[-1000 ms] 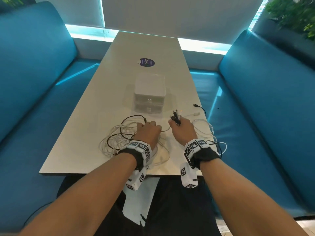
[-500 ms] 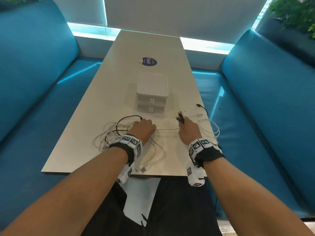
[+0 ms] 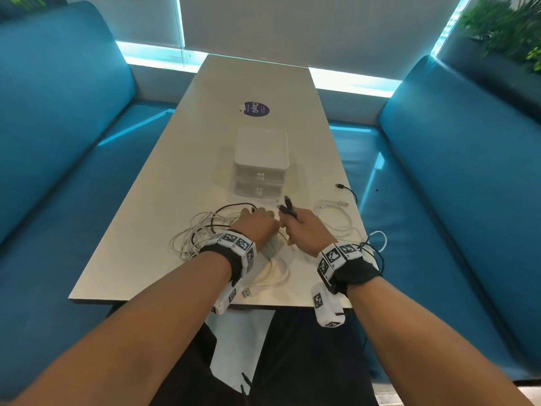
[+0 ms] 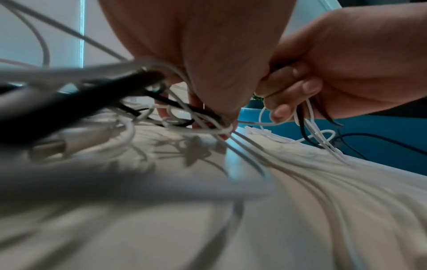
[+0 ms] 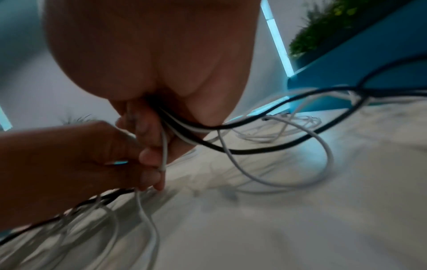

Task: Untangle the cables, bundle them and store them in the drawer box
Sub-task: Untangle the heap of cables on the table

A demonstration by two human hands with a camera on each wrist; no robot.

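Observation:
A tangle of white and black cables (image 3: 202,234) lies on the table's near end, in front of the white two-drawer box (image 3: 260,168), whose drawers are closed. My left hand (image 3: 265,222) is at the tangle's right edge and pinches white cable strands (image 4: 221,127) close to the tabletop. Right beside it, my right hand (image 3: 292,222) grips a bunch of black and white cables (image 5: 175,126); black plug ends (image 3: 287,207) stick up out of its fist. In the right wrist view the left hand's fingertips (image 5: 150,175) pinch a white cable hanging from my right fist.
The beige table (image 3: 205,142) carries a round purple sticker (image 3: 256,109) beyond the box. A loose white cable (image 3: 336,218) and a black plug end (image 3: 341,186) lie near the right edge, with loops hanging over it. Blue sofas flank both sides.
Half a second ago my hands were apart with a cable stretched between them. They have come together in front of the box, and the left hand has slid right off the tangle.

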